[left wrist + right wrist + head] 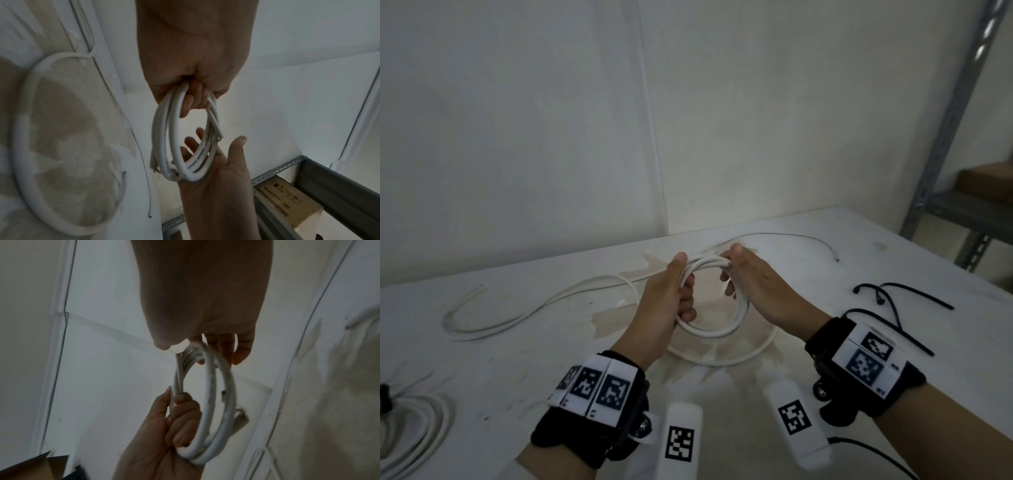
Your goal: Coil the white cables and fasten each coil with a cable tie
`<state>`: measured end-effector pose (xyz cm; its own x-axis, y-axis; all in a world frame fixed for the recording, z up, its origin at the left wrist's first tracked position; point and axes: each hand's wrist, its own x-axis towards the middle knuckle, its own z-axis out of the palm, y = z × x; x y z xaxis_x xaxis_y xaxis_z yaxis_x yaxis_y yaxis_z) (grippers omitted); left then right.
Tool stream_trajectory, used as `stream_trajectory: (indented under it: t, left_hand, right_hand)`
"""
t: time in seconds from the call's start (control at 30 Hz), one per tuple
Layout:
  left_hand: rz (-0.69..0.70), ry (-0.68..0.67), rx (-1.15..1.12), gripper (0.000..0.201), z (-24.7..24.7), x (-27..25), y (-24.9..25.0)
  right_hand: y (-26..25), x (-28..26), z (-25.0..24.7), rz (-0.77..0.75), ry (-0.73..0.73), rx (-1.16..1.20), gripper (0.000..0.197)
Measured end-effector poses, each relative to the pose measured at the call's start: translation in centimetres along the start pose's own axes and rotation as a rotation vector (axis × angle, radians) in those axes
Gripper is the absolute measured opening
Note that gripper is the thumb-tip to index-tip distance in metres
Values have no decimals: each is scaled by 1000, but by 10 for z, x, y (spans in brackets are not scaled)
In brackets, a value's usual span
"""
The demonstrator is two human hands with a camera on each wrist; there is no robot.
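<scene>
Head view: coil gripped by left hand's fingers.

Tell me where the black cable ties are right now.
In the head view the black cable ties lie loose on the white table at the right, just beyond the right hand and its wristband.

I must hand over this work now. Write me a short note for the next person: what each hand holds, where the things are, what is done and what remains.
Left hand: grips one side of the white coil, held above the table.
Right hand: fingers curl over the coil's far side.
Done: one tied coil lies at the table's left edge.
Loose: a white cable on the left, another loop under the hands.
Black ties lie on the right.
Left: tie the held coil, then coil and tie the loose cables.
</scene>
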<state>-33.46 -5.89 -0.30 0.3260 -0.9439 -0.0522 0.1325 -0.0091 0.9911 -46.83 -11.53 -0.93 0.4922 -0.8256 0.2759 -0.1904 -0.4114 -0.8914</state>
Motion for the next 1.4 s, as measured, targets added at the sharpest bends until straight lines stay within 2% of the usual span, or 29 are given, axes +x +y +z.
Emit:
stream_trajectory:
  t: [0.07,0.13,0.2,0.33,0.47,0.57,0.77,0.97,1.13,1.27,1.4]
  left_hand:
    - [-8,8,-3,42,6,4,-3]
    - [-26,11,-3,41,12,7,-5]
    - [-40,9,-3,42,17,10,-9]
    - [-54,1,17,42,27,16,-16]
    - [-60,-10,29,41,35,19,-18]
    - [-56,-12,54,42,37,19,-20]
    - [-75,1,51,41,35,21,-19]
    - [-70,21,23,42,26,20,-16]
    - [-39,65,39,42,9,17,-11]
    - [-11,128,43,42,-13,13,-5]
    - [17,205,57,42,-36,7,0]
  right_hand:
    - [11,-5,-16,40,56,-32,54]
    - [27,-11,-36,130,115,-112,34]
    - [45,-19,-58,210,149,-238,22]
    - [78,-36,-104,341,169,-553,8]
    - [105,-46,-143,519,61,-823,26]
    - [111,-51,-152,655,-21,-909,32]
    - [108,-43,-143,707,-60,-1004,29]
    - [90,-30,-122,542,88,-912,20]
    - [53,-24,-76,273,166,-673,15]
    - [13,-20,-32,72,117,-369,7]
    - [-9,-10,9,-25,38,-263,8]
